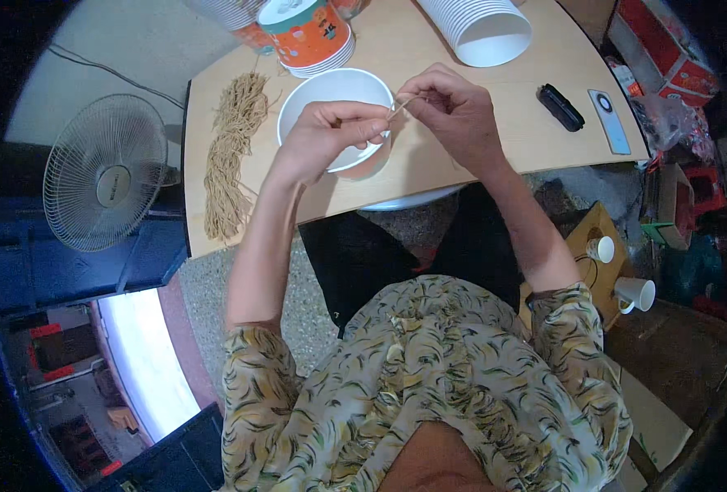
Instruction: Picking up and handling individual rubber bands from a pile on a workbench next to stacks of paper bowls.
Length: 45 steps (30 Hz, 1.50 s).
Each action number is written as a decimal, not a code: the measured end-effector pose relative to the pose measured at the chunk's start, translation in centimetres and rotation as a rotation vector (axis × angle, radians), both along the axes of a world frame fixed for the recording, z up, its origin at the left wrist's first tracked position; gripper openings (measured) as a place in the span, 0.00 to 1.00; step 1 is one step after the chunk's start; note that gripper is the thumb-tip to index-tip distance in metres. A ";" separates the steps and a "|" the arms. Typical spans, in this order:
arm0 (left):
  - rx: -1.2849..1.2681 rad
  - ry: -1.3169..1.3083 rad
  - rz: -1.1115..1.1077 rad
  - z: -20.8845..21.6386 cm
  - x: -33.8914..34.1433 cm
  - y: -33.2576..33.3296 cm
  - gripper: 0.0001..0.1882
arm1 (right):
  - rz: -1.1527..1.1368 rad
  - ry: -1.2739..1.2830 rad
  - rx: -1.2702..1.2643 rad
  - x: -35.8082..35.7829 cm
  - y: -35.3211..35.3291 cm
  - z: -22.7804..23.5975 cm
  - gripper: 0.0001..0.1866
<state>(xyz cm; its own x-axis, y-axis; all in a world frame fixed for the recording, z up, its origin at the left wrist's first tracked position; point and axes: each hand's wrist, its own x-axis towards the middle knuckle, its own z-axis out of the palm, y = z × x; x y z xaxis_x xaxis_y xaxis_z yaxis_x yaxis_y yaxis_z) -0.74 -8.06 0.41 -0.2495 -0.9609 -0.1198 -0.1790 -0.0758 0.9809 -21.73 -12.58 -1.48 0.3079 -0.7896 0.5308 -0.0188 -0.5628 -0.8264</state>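
The left hand point(331, 135) and right hand point(454, 111) each pinch a thin strand point(403, 107) between fingertips, over the near right rim of a white tub point(310, 94) on the desk point(519, 115). The tub's visible inside is white; the hands hide part of it. Behind it, a stack of tubs point(310, 41) bears an orange-and-teal print with dark lettering. White tubs point(470, 33) lie nested on their side, mouth toward the person. A strand bundle point(236, 152) lies left. The fan point(113, 186) has a hub label, too small to read.
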 end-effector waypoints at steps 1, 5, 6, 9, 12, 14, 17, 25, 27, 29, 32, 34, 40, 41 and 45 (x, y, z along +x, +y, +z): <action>0.002 0.064 0.058 -0.3 -0.3 0.3 0.12 | -0.001 -0.001 0.001 0.2 0.1 -0.3 0.05; 0.024 0.155 0.174 -0.5 -1.2 0.9 0.12 | -0.027 -0.102 0.180 0.7 0.5 -1.2 0.05; 0.024 0.154 0.175 -0.4 -1.3 1.0 0.12 | -0.042 -0.110 0.222 0.8 0.6 -1.3 0.05; 0.016 0.173 0.176 -0.3 -1.5 0.9 0.13 | -0.045 -0.162 0.250 0.8 0.6 -1.7 0.05; -0.032 0.233 0.181 -0.4 -1.5 0.6 0.15 | -0.059 -0.123 0.293 0.8 0.8 -1.8 0.05; -0.035 0.220 0.158 -0.5 -1.6 0.6 0.19 | -0.043 -0.128 0.285 0.8 0.9 -2.4 0.06; -0.035 0.217 0.166 -0.6 -1.6 0.5 0.18 | -0.037 -0.097 0.277 0.8 1.1 -2.5 0.06; 0.007 0.201 0.173 -0.1 -1.9 0.7 0.16 | -0.006 0.048 0.209 0.1 1.1 -2.4 0.06; 0.014 0.180 0.173 -0.1 -2.0 0.6 0.15 | 0.043 -0.020 0.225 0.0 1.1 -2.8 0.06; 0.014 0.175 0.163 -0.4 -1.6 0.6 0.13 | 0.048 0.022 0.230 -0.1 1.4 -2.1 0.05; 0.010 0.184 0.157 -0.5 -1.5 0.7 0.12 | 0.051 0.064 0.236 -0.1 1.5 -2.0 0.04; 0.030 0.169 0.162 -0.3 -1.6 0.7 0.12 | 0.052 0.063 0.239 -0.2 1.4 -2.0 0.04; 0.068 0.150 0.159 -0.2 -1.5 0.6 0.10 | 0.046 0.005 0.238 -0.1 1.1 -2.6 0.06; 0.071 0.144 0.156 -0.1 -1.6 0.6 0.10 | 0.044 -0.007 0.238 -0.1 1.1 -2.7 0.07; 0.052 0.145 0.140 -0.4 -1.4 0.5 0.09 | 0.035 -0.023 0.221 0.1 1.3 -2.4 0.07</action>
